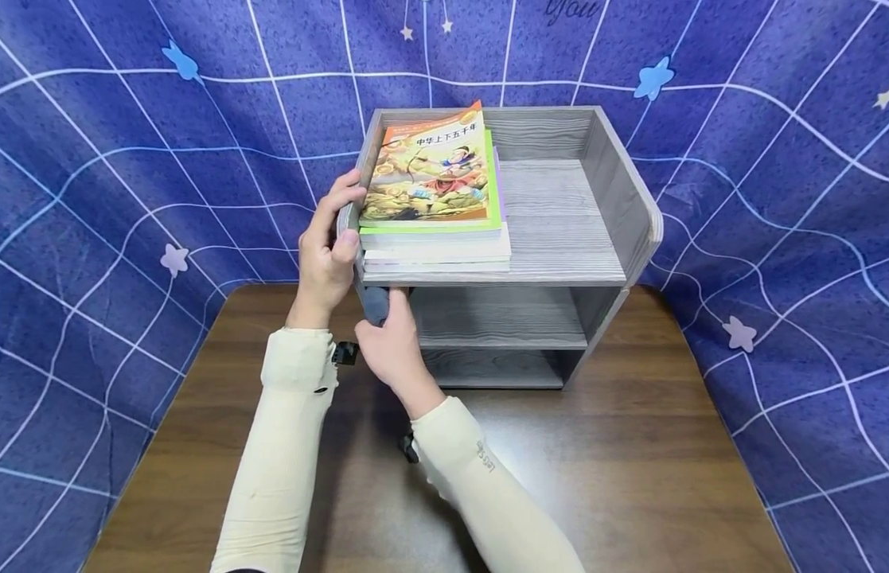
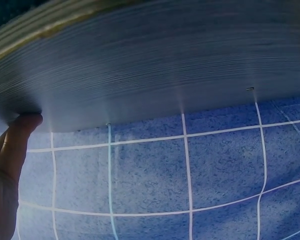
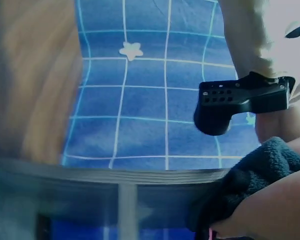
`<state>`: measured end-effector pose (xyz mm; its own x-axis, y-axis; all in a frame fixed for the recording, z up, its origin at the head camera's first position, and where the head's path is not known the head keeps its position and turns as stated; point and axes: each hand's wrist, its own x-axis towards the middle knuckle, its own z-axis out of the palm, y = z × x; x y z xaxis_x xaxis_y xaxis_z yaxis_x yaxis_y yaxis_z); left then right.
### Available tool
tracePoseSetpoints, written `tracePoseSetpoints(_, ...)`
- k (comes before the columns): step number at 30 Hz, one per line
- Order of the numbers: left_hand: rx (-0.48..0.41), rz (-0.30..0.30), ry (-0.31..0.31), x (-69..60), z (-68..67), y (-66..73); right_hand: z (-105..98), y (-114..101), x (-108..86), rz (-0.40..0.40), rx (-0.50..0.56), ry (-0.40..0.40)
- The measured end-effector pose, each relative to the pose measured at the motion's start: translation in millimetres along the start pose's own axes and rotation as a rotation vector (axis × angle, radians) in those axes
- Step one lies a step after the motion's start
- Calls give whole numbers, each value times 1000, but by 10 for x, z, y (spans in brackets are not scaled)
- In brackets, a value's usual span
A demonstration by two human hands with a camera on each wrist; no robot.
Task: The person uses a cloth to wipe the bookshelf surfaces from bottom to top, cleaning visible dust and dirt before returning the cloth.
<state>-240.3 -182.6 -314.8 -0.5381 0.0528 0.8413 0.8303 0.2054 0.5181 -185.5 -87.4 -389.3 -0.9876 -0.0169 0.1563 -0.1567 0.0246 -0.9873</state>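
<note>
A grey wood-grain desktop shelf (image 1: 559,207) stands on the table, with a stack of books (image 1: 433,179) on the left of its top board. My left hand (image 1: 324,255) grips the shelf's left side panel, its thumb at the front edge and fingers near the top rim. In the left wrist view a finger (image 2: 25,130) touches the panel. Just below the top board, my right hand (image 1: 397,342) holds a dark blue-grey cloth (image 1: 375,305) against the left side panel's front edge. The right wrist view shows the bunched fuzzy cloth (image 3: 265,165); the right fingertips are hidden.
Below the top board are two lower levels (image 1: 501,314). The brown wooden table (image 1: 630,469) extends in front and to both sides. A blue star-patterned curtain (image 1: 200,159) hangs behind. Black wrist cameras (image 1: 346,352) sit on both sleeves, close to each other.
</note>
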Motion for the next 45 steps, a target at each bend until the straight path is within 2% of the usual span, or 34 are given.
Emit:
tracePoseSetpoints(2, 0, 1, 0, -3, -5, -3, 2, 54, -6, 49, 163, 64)
tracePoseSetpoints(5, 0, 0, -9, -6, -12, -3, -4, 134, -7, 100, 554, 181)
tracePoseSetpoints(8, 7, -8, -28, -4, -21, 1, -9, 161, -2, 79, 898, 247)
tracePoseSetpoints(12, 9, -23, -53, -3, -45, 18, 41, 53, -23, 11, 1122, 261)
tracePoseSetpoints(13, 8, -27, -58, -14, -56, -36, 69, 15, -31, 1, 1156, 269)
tracePoseSetpoints(19, 1, -25, -68, -60, -67, -256, 186, -104, -42, -56, 1250, 302)
tracePoseSetpoints(20, 5, -22, -66, -56, -59, -243, 189, -114, -35, -65, 1258, 303)
tracePoseSetpoints(28, 142, 2, -21, -73, -39, -345, 178, -232, -4, -58, 1352, 317)
tracePoseSetpoints(36, 159, 31, -18, -65, -26, -378, 162, -255, 27, -27, 1351, 397)
tracePoseSetpoints(45, 151, 48, 31, -81, -17, -401, 118, -251, 22, -43, 1296, 361)
